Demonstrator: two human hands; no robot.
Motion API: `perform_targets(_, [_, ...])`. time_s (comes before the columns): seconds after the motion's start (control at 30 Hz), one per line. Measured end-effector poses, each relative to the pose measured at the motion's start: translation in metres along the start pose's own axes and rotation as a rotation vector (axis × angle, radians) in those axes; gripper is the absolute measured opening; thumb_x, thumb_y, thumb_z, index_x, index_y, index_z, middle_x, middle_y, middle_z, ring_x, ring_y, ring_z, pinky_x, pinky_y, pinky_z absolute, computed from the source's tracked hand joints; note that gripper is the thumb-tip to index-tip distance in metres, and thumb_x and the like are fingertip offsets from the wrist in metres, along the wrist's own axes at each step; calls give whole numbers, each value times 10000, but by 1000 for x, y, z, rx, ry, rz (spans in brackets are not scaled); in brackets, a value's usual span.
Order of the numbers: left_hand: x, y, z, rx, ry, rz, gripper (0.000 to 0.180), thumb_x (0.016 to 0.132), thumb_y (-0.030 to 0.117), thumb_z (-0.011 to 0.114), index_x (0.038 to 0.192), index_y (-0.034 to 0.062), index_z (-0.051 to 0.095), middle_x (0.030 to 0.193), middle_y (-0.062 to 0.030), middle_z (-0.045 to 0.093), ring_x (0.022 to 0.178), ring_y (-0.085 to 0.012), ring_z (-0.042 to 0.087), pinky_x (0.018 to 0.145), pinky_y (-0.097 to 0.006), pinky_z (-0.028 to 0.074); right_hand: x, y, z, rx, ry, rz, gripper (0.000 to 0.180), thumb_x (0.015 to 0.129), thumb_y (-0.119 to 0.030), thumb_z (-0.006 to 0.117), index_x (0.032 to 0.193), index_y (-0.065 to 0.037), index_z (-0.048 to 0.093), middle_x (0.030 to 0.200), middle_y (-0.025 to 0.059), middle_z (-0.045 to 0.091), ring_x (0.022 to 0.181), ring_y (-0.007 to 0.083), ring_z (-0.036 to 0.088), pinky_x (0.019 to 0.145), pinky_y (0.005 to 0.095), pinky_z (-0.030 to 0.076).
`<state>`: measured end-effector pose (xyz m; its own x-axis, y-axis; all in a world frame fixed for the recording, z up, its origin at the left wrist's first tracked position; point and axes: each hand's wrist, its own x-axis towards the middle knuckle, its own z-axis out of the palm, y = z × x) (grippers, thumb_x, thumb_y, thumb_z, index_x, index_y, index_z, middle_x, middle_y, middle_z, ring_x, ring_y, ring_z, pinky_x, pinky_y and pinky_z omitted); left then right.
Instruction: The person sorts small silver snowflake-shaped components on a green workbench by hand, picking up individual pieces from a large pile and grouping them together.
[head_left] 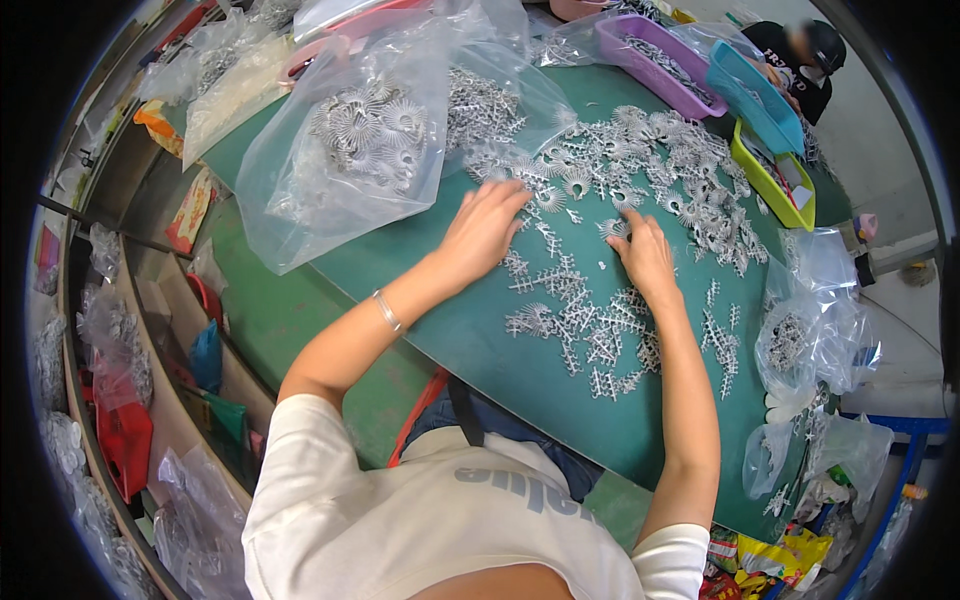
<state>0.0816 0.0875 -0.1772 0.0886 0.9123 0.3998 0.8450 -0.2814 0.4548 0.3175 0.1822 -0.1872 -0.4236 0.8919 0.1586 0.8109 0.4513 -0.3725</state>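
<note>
My left hand [484, 226] reaches over the near side of a spread of small silvery pieces. Its bent fingers stand apart from the thumb, the tips slightly blurred, and I see nothing held between them. Close to its fingertips lies a round fan-shaped piece [550, 199]. To the right, my right hand [649, 252] has thumb and forefinger closed on another silvery fan-shaped piece [612, 229] at the table top. Between and below the hands lie loose branched, spine-like pieces [565, 282]. A wider heap of fan-shaped pieces [700, 195] spreads beyond my right hand.
A clear plastic bag [340, 205] of similar pieces lies on the green table [450, 330]. Purple [665, 65], blue [752, 98] and lime-green [775, 180] baskets line the far right, near a person [795, 60] in a cap. Shelves [165, 330] stand left; more plastic bags [815, 310] hang right.
</note>
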Motion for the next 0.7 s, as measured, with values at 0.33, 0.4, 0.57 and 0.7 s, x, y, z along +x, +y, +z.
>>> perform_targets(0.33, [16, -12, 3, 449, -148, -77, 405, 739, 72, 638, 1129, 58, 531, 1244, -116, 457, 1197, -325, 390, 920, -504, 366, -9, 13, -4, 660, 21, 143, 355, 762, -18, 673, 1074, -10, 504, 909, 105, 589, 744, 201, 599, 657, 315, 498])
perform_targets(0.4, [6, -23, -4, 392, -126, -40, 404, 731, 53, 633, 1124, 60, 536, 1237, -115, 457, 1189, -324, 396, 915, -477, 375, -4, -7, -18, 1335, -54, 320, 344, 849, -51, 587, 1167, 32, 485, 875, 78, 595, 718, 147, 588, 576, 250, 469])
perform_targets(0.57, [2, -29, -11, 209, -20, 22, 400, 749, 85, 651, 1134, 76, 547, 1276, -120, 433, 1182, -357, 389, 919, -458, 386, 39, -25, -5, 1111, -206, 540, 364, 831, -264, 643, 1024, 41, 601, 715, 80, 609, 646, 206, 607, 555, 314, 472])
perform_targets(0.7, [-1, -38, -1, 249, 14, -61, 384, 758, 96, 654, 1129, 78, 554, 1326, -117, 407, 1147, -395, 412, 885, -440, 432, 55, -50, 19, 156, 178, 203, 311, 730, -319, 711, 841, -32, 663, 766, 181, 637, 693, 363, 607, 650, 442, 471])
